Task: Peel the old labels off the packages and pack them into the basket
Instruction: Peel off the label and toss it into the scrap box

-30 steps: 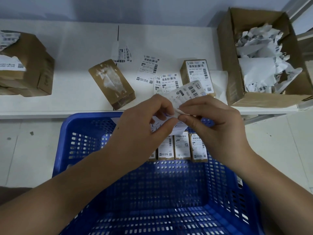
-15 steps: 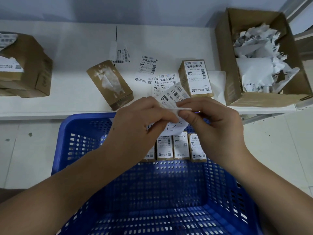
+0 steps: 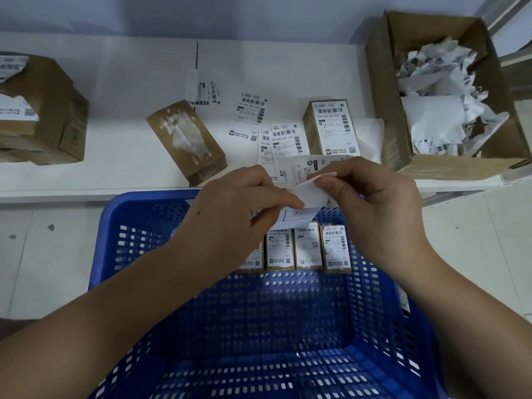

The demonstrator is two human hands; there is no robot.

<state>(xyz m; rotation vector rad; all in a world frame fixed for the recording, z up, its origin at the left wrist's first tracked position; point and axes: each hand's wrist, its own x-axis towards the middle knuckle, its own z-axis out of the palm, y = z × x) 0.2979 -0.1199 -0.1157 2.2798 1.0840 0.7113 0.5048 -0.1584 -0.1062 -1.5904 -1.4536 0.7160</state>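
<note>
From the head camera, a blue perforated plastic basket (image 3: 288,326) sits below the front edge of a white table (image 3: 115,82); most of its floor is bare, with four labelled brown cardboard packages (image 3: 299,246) standing in a row against the far wall. Above that far rim, the left hand (image 3: 244,208) and right hand (image 3: 371,197) each pinch a white printed label sheet (image 3: 302,171), the right peeling a curled corner. On the table lie a peeled brown package (image 3: 187,142), loose labels (image 3: 276,139), a labelled package (image 3: 334,128) and an open cardboard box of crumpled paper (image 3: 431,96) at the right edge
</note>
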